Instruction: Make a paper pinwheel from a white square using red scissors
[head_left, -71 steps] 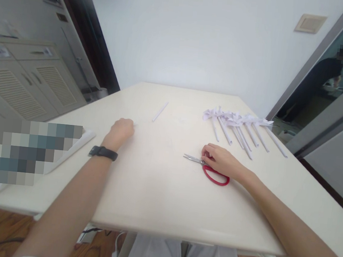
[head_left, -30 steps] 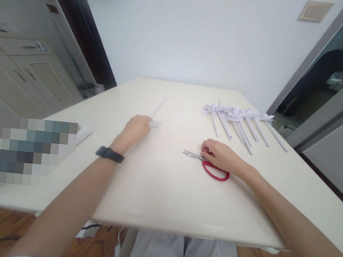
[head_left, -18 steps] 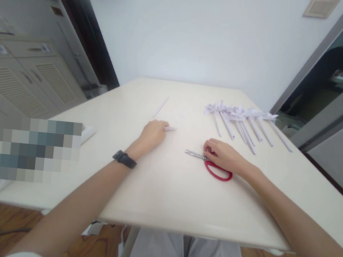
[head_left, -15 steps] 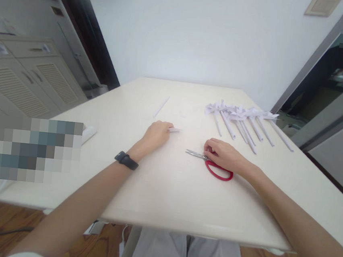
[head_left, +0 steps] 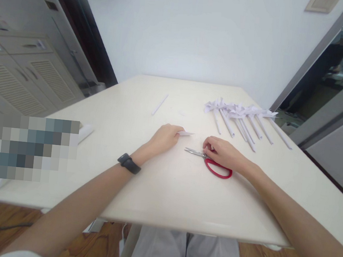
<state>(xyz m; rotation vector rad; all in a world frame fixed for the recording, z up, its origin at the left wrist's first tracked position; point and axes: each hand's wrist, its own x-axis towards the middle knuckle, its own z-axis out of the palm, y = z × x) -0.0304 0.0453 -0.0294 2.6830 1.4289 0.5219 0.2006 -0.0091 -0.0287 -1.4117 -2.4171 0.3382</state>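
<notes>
My left hand (head_left: pixel 166 137), a dark band on its wrist, is closed in a pinch around a small piece of white paper (head_left: pixel 186 133). The paper sticks out to the right of my fingertips, just above the tabletop. My right hand (head_left: pixel 220 150) has its fingers curled at the pivot of a pair of scissors (head_left: pixel 217 170) with red handles. One red loop shows below the hand; the other is hidden beneath it. The blades point left, slightly parted, below the paper.
On the white table (head_left: pixel 164 200), several paper pinwheels (head_left: pixel 242 113) on rolled paper sticks lie at the back right. A single paper stick (head_left: pixel 160 104) rests at the back left. A blurred-out object (head_left: pixel 24 146) sits at the left edge. Beyond the right-hand opening is another person (head_left: pixel 330 59).
My left hand has moved to the right with the paper, closer to the scissors. My right hand and the scissors stay almost in place.
</notes>
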